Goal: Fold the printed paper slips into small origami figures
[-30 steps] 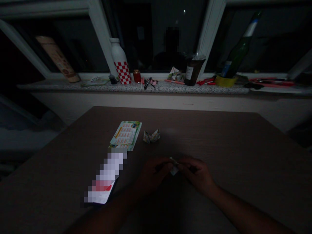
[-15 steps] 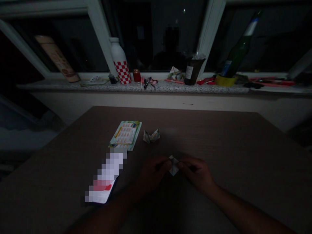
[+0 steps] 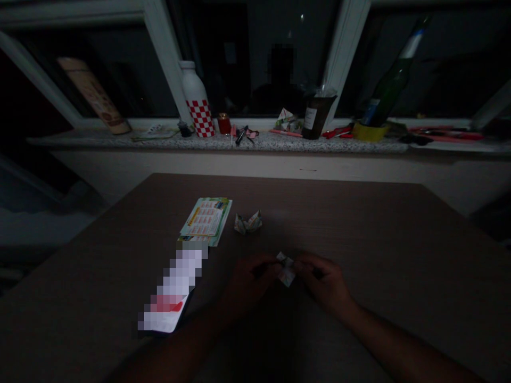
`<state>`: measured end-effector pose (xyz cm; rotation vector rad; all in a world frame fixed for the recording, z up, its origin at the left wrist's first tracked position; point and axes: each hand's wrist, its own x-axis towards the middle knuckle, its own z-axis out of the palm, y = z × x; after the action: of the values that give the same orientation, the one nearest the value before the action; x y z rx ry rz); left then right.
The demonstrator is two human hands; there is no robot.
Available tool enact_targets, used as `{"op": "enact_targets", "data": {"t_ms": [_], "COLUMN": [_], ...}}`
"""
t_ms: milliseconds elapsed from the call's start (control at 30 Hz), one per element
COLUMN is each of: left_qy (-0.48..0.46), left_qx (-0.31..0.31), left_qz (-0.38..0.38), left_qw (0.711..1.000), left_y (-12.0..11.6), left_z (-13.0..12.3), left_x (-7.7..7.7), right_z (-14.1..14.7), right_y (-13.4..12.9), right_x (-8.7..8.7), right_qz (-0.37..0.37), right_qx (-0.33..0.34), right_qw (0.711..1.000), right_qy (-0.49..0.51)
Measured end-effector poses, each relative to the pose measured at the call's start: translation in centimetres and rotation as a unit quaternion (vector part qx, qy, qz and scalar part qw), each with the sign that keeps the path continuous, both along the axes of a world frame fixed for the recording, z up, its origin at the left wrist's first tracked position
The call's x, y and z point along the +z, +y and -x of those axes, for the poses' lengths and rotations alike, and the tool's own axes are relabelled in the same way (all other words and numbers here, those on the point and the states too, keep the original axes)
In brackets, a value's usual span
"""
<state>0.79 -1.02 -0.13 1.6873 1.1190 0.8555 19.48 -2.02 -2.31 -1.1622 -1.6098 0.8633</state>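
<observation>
Between my two hands is a small piece of folded paper (image 3: 286, 275), pale with printed marks, held just above the brown table (image 3: 379, 229). My left hand (image 3: 255, 274) pinches its left side between thumb and fingers. On its right side, my right hand (image 3: 321, 274) pinches it in the same way. The light is dim, so the fingertips and the finer folds are hard to make out. Beyond the hands, a folded paper figure (image 3: 248, 222) with two raised points stands on the table.
Left of the figure lies a stack of printed cards (image 3: 205, 218). A lit phone (image 3: 170, 314) rests nearer me. Along the windowsill (image 3: 259, 142) stand a checkered white bottle (image 3: 199, 106), a red jar (image 3: 224, 124), a lidded drink cup (image 3: 317, 117), a green bottle (image 3: 389, 85) and a tan flask (image 3: 93, 96).
The folded paper has turned slightly in my fingers, and its shape now looks narrower at the middle, with printed faces showing. Both hands stay almost in place.
</observation>
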Motion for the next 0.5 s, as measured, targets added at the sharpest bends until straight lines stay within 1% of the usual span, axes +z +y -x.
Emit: {"op": "enact_targets", "data": {"t_ms": [233,500], "left_qy": [0.037,0.029], "left_qx": [0.004,0.013], "left_qz": [-0.034,-0.011], "left_qw": [0.999,0.999], "left_y": [0.26,-0.03], "left_z": [0.08,0.06], "left_x": [-0.01,0.25], "right_z": [0.07,0.11], "right_y": [0.05,-0.02], "right_x": [-0.18,-0.49], "right_qz": [0.047,0.040], "right_qx": [0.025,0.012], "right_qw": [0.998,0.999], "right_qy": [0.022,0.034]}}
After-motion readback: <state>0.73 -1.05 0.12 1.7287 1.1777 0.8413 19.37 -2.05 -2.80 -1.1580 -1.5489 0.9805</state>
